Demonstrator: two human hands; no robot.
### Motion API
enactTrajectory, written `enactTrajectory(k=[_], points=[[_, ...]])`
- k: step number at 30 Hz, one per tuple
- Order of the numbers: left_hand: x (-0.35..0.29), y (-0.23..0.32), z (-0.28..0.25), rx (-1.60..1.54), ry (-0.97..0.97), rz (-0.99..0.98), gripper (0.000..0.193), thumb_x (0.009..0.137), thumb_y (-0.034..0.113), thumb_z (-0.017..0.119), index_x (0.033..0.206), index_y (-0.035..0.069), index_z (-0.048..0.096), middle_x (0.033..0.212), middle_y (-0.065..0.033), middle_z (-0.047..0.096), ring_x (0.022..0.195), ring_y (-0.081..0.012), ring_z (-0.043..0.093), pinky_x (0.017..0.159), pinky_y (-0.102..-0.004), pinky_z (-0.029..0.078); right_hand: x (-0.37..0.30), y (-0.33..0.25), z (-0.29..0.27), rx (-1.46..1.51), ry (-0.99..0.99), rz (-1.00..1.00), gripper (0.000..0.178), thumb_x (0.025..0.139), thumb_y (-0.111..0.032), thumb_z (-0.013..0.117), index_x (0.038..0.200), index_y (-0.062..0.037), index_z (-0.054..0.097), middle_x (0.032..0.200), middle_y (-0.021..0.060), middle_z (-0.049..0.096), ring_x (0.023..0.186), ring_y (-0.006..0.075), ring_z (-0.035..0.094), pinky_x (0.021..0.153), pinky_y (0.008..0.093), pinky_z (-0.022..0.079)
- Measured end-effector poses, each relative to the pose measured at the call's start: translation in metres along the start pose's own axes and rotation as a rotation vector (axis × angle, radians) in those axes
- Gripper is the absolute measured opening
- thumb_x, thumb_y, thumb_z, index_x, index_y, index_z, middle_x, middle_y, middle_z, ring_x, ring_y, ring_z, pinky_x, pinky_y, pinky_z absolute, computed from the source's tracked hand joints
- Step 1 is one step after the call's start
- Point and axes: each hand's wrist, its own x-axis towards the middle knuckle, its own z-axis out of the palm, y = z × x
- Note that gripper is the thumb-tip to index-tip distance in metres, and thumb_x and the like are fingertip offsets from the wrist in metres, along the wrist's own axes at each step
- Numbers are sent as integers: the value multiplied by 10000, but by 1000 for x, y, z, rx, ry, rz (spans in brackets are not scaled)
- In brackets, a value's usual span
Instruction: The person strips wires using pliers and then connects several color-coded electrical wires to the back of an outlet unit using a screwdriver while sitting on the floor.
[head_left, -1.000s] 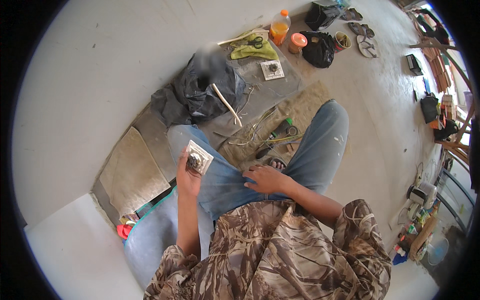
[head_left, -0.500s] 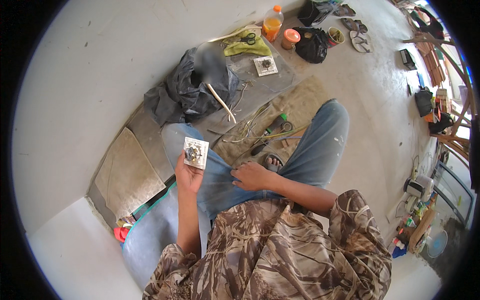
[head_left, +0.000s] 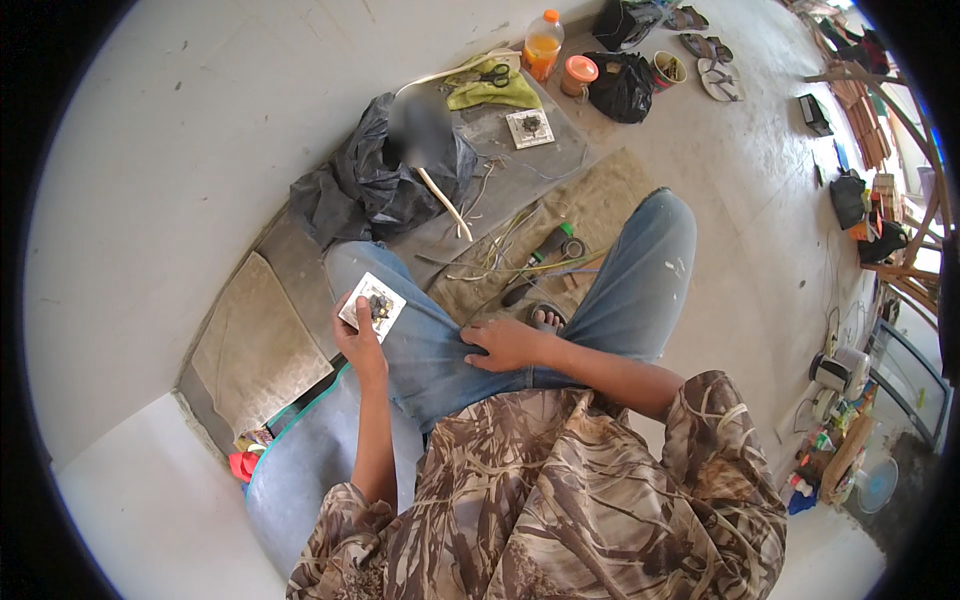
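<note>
My left hand [head_left: 362, 347] grips a white square electrical wall fitting [head_left: 382, 318] at its left edge, thumb over the plate. The fitting's back, with dark and brassy terminals, faces up above my left thigh. My right hand [head_left: 507, 344] lies on the jeans between my legs with its fingers loosely apart and nothing in them. Beyond it, on a cloth mat [head_left: 600, 195], lie a green and black screwdriver [head_left: 553, 243], a dark tape roll [head_left: 573, 249] and several thin loose wires [head_left: 500, 262]. A second white fitting [head_left: 530, 128] lies back-up farther off.
A black plastic bag [head_left: 350, 190] with a white cable [head_left: 442, 198] beside it lies against the wall. Scissors [head_left: 495, 75] rest on a yellow-green cloth [head_left: 510, 93]. Behind stand an orange drink bottle [head_left: 542, 48], a lidded cup [head_left: 578, 75] and another black bag [head_left: 622, 90].
My left hand has tilted and turned the wall fitting, shifting it slightly left, and the thumb now lies over its face. My right hand stays nearly where it was.
</note>
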Motion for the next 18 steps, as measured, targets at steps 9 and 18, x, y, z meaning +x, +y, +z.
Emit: enactTrajectory(k=[9,18], points=[[5,-17,-6,-56,38,35,306,965,222,653,1147,-15,586,1029,-80,634,913,-121,602,817,-272,494,66,161,-75,-393,166,420,243,748,-163,591,885,-7,717,943,218,701,952,364,678,838,473,530],[6,-20,2,7,58,108,291,968,209,642,1132,-25,586,1026,-84,632,918,-136,595,831,-278,481,78,222,-38,-276,172,686,370,783,-202,632,1094,-6,673,1132,219,675,1076,386,641,887,483,519]])
